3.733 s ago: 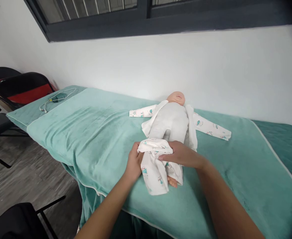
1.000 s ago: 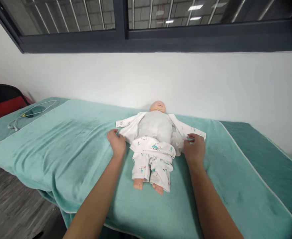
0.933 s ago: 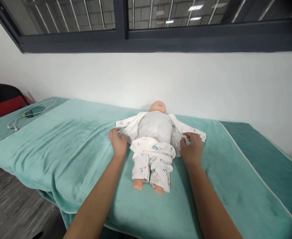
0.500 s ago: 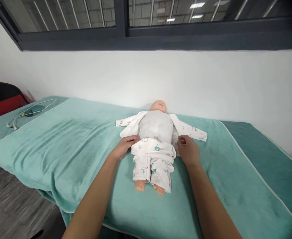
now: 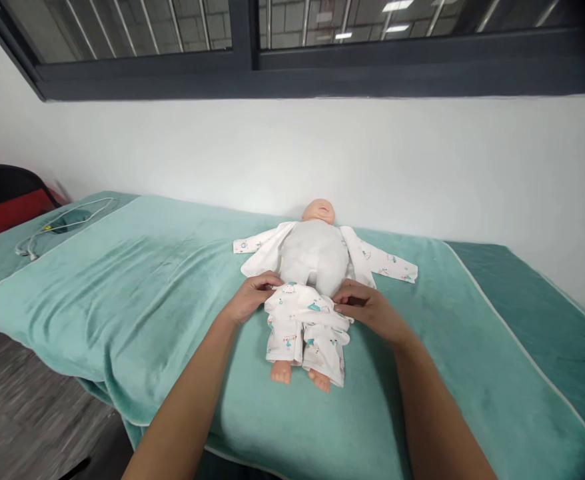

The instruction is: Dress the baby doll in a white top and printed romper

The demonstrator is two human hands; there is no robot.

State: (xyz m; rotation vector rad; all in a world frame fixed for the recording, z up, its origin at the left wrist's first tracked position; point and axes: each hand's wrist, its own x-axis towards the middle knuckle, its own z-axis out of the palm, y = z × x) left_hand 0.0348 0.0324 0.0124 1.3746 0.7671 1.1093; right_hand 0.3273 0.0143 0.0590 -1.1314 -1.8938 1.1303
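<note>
A baby doll (image 5: 313,250) lies on its back, head toward the wall and feet toward me. Its white printed jacket (image 5: 386,264) hangs open, with the sleeves spread to both sides over the grey-white torso. White patterned baby pants (image 5: 286,337) cover the legs, their upper part bunched below the hips. My left hand (image 5: 253,296) pinches the pants' waist edge on the left. On the other side, my right hand (image 5: 365,307) has its fingers closed on the waist edge too. Both bare feet stick out of the pant legs.
A green blanket (image 5: 172,300) covers the bed, with folds at the left. A white cable (image 5: 35,241) lies on the far left corner, near a black and red chair (image 5: 10,203). Behind the bed rise a white wall (image 5: 292,153) and a dark window frame (image 5: 397,70).
My right hand has moved left from beside the jacket onto the pants' waist. The waist edge sits slightly lower on the right. My left hand has stayed nearly in place.
</note>
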